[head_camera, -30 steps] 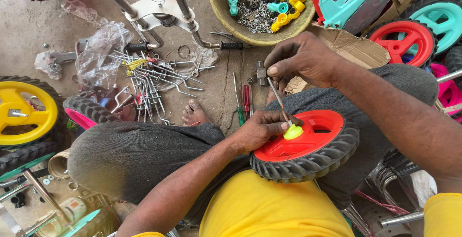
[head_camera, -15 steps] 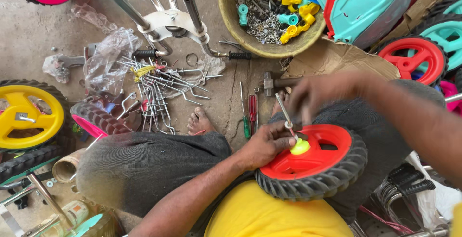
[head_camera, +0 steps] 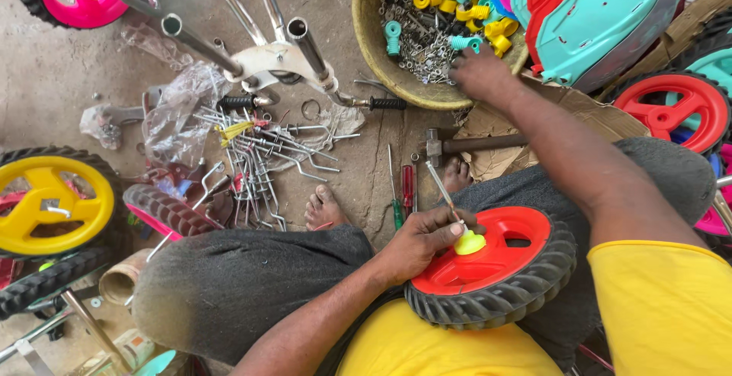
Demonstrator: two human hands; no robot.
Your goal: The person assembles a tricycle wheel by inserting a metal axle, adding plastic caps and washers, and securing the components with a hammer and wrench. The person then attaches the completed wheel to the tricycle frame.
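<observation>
A small wheel with a red hub (head_camera: 496, 265) and black tyre rests on my lap. My left hand (head_camera: 418, 242) lies on its near-left edge, fingers pinching a thin metal axle rod (head_camera: 442, 190) that stands tilted in a yellow-green hub cap (head_camera: 469, 242) at the wheel's centre. My right hand (head_camera: 479, 73) is stretched far forward to the rim of a yellow-brown basin (head_camera: 371, 44) filled with small screws and yellow and teal plastic caps. Its fingers are curled over the parts; I cannot make out anything in them.
A hammer (head_camera: 476, 144) and screwdrivers (head_camera: 402, 191) lie on the concrete floor by my feet. To the left are a pile of bent metal rods (head_camera: 263, 151), a chrome frame (head_camera: 263, 56), plastic bags, and yellow (head_camera: 46, 204) and pink wheels. Teal and red plastic parts (head_camera: 602, 17) stack far right.
My right hand let go of the axle rod and reached forward to the basin. My left hand now holds the rod at the hub cap.
</observation>
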